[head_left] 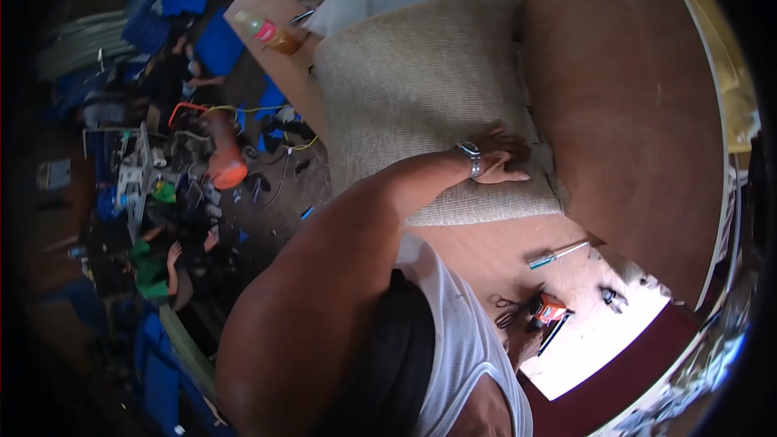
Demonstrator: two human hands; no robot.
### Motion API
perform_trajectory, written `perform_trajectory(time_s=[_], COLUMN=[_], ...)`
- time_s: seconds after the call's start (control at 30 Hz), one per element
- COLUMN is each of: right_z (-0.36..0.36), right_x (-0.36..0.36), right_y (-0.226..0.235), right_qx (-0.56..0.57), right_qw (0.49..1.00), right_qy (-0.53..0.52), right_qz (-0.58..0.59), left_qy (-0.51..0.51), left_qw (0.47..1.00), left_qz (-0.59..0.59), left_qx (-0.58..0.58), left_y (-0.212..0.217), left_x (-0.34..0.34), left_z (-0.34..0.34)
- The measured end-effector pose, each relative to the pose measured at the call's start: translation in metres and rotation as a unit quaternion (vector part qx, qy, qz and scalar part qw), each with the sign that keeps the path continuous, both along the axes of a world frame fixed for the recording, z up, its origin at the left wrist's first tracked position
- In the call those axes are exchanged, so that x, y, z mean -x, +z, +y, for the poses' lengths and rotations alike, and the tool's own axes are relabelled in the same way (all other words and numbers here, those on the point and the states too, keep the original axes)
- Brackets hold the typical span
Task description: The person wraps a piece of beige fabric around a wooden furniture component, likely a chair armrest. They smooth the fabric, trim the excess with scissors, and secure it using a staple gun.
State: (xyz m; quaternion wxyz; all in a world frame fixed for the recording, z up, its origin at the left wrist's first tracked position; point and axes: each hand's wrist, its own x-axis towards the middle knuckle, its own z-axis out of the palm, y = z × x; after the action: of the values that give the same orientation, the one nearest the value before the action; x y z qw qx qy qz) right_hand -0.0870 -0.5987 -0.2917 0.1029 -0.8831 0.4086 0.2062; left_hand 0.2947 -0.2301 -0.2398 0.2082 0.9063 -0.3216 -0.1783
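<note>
My left arm, with a metal-banded watch [470, 159] at the wrist, reaches across to the right. My left hand [498, 160] rests palm down, fingers spread, on a large beige-grey woven fabric cushion [421, 89]. The touch is near the cushion's right edge, beside a big curved brown wooden panel [627, 97]. Below the cushion on the wooden tabletop [469, 235] lies a screwdriver [557, 255] with a clear bluish handle. My right hand does not show.
Near my torso lie scissors [507, 312], an orange-and-black tape measure [548, 308] and dark pliers [613, 300]. A bottle of amber liquid [273, 35] lies at the far left table edge. Down left, a person in green [154, 267] sits among cluttered tools; another person [174, 73] is beyond.
</note>
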Motion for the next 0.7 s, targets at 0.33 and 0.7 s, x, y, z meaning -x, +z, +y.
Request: perform_trajectory(time_s=[0.33,0.7], right_z=[-0.063,0.177], right_x=[-0.024,-0.27], right_y=[0.059,0.33], right_qx=[-0.042,-0.171], right_qw=[0.989,0.974], right_qy=[0.116,0.144], right_qz=[-0.083,-0.041], left_qy=[0.036,-0.024], left_qw=[0.994,0.999], left_qz=[-0.023,0.015], left_qx=[0.102,0.042], left_y=[-0.005,-0.007], left_x=[-0.006,-0.016], left_z=[0.001,-0.011])
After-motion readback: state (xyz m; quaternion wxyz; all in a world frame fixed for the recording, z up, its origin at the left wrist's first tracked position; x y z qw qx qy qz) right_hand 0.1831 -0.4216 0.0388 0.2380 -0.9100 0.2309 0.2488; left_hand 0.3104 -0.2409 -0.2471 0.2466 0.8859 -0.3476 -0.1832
